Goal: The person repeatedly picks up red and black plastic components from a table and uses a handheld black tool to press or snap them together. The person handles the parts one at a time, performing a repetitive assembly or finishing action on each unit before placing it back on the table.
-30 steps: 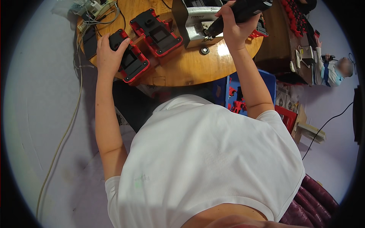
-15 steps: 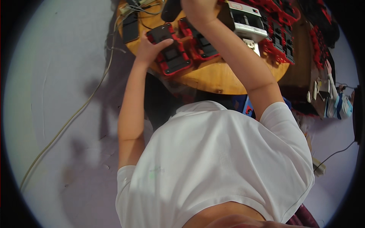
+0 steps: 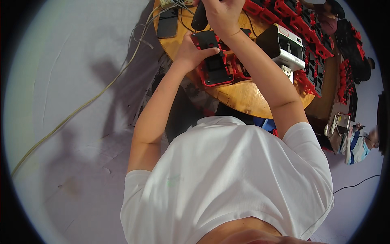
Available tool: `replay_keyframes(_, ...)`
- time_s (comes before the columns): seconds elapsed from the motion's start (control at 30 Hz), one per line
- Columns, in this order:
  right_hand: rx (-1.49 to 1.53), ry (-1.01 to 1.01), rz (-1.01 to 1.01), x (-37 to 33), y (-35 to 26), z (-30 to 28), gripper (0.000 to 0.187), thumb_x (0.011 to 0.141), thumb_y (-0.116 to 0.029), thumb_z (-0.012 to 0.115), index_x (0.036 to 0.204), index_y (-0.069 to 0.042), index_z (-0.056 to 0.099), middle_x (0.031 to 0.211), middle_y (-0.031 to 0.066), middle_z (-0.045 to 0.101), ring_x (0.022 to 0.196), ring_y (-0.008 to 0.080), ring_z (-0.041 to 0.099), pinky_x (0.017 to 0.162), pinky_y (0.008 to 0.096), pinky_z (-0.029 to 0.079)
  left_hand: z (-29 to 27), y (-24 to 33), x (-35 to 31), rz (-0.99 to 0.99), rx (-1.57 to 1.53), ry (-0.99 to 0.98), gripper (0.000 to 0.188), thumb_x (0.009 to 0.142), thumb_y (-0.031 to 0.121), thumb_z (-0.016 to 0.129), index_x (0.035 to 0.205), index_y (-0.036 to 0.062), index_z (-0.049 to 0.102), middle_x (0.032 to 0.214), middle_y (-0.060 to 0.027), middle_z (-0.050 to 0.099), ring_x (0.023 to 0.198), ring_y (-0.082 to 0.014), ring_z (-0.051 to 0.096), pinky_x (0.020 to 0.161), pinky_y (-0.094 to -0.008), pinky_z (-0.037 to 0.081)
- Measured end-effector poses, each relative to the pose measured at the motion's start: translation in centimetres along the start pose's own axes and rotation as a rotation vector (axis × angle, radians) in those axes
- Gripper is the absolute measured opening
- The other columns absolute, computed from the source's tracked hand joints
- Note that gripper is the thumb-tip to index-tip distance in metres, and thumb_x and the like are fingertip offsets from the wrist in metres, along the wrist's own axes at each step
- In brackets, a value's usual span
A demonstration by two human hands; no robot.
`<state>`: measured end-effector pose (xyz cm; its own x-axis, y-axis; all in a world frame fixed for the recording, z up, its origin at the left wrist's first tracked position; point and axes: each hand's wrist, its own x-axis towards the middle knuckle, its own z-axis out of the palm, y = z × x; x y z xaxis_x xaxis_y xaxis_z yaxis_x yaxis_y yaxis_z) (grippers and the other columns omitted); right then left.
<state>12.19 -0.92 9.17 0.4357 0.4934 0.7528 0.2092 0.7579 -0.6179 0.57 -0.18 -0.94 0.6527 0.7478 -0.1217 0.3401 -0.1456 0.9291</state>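
Note:
My left hand [image 3: 191, 53] grips the left side of a red and black plastic housing [image 3: 215, 67], its thumb lying across the black top face. That housing rests on the round wooden table near its front edge. Above it, my right hand [image 3: 223, 16] is closed round a black handheld tool [image 3: 200, 18] with a rounded end; its working tip is hidden. A second red and black housing [image 3: 242, 70] stands just right of the first, partly covered by my right forearm.
A white and silver box-shaped machine [image 3: 290, 49] stands right of my forearm. Several more red and black housings [image 3: 310, 69] line the table's right side. A dark phone [image 3: 167, 22] and tangled cables [image 3: 174, 4] lie at the left. Other people [image 3: 359, 144] are at the right.
The whole view has shifted, so the table and both hands appear further right and lower. My left hand still holds the same housing, and my right hand stays above it with the tool.

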Motion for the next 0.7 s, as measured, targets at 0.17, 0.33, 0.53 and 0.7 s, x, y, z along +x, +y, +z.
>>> replay_keyframes(0.17,0.027,-0.072,0.025,-0.4,0.5,0.8,0.036,0.089,-0.012,0.071,0.114,-0.006,0.046,0.087,0.0001,0.053,0.069,0.0075,0.052,0.057,0.0233,0.044,-0.3,0.7,-0.6,0.023,0.003,0.001,0.1,0.062,0.039,0.093,0.133,-0.0083,0.039,0.118,-0.0182,0.064,0.11,-0.0253,0.064,0.095,-0.0346,0.051)
replay_keyframes(0.33,-0.013,-0.067,-0.059,-0.4,0.9,0.8,0.035,0.091,-0.012,0.07,0.115,-0.005,0.047,0.088,0.0006,0.054,0.07,0.0076,0.052,0.058,0.0233,0.044,0.0,-0.1,-0.2,-0.005,0.046,0.005,0.098,0.062,0.038,0.093,0.131,-0.0073,0.042,0.118,-0.0177,0.064,0.109,-0.0256,0.064,0.094,-0.0351,0.052)
replay_keyframes(0.53,-0.001,0.078,0.139,2.4,-2.9,-3.6,0.03,0.093,-0.025,0.073,0.106,-0.005,0.055,0.082,-0.0005,0.061,0.065,0.0054,0.055,0.052,0.024,0.046,-1.4,1.2,-0.2,-0.002,0.259,-0.062,0.1,0.063,0.048,0.091,0.133,-0.0064,0.044,0.128,-0.0208,0.058,0.119,-0.0311,0.059,0.101,-0.0391,0.047)
replay_keyframes(0.7,-0.314,0.071,0.135,3.9,-8.0,-8.3,0.028,0.092,-0.023,0.074,0.103,-0.005,0.055,0.076,-0.0017,0.059,0.061,0.0041,0.054,0.052,0.0209,0.043,2.2,4.5,1.3,0.533,0.821,0.201,0.1,0.074,0.062,0.078,0.14,-0.0049,0.042,0.148,-0.0254,0.041,0.145,-0.0381,0.03,0.113,-0.0492,0.032)
